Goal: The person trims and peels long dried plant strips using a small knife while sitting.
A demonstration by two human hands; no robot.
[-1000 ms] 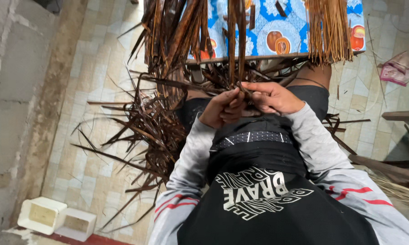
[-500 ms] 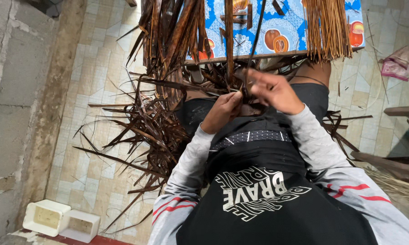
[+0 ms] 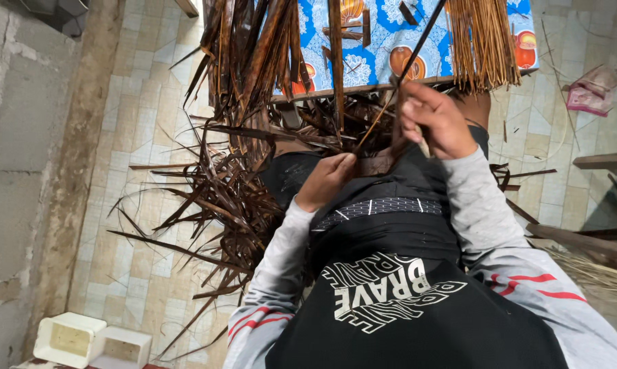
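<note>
Palm fronds (image 3: 253, 102), dry, dark brown and glossy in places, lie in a long bundle hanging off the near edge of the table (image 3: 377, 41), whose cloth is blue with white and orange patterns. More loose leaf strips (image 3: 212, 205) spill in a tangled fan over the tiled floor (image 3: 117, 137) below the table's left end. At the table's right end hangs a bunch of thin, pale tan sticks (image 3: 483, 41), straight and evenly cut. One slim dark rib (image 3: 397, 82) slants up from the person's lap across the table edge. The right hand (image 3: 438, 119) is closed around its lower part, fingers curled, a light-coloured tool handle showing under the palm. The left hand (image 3: 329, 181) sits lower, pinching a leaf strip at the lap. Two white tubs (image 3: 93, 340) stand on the floor.
</note>
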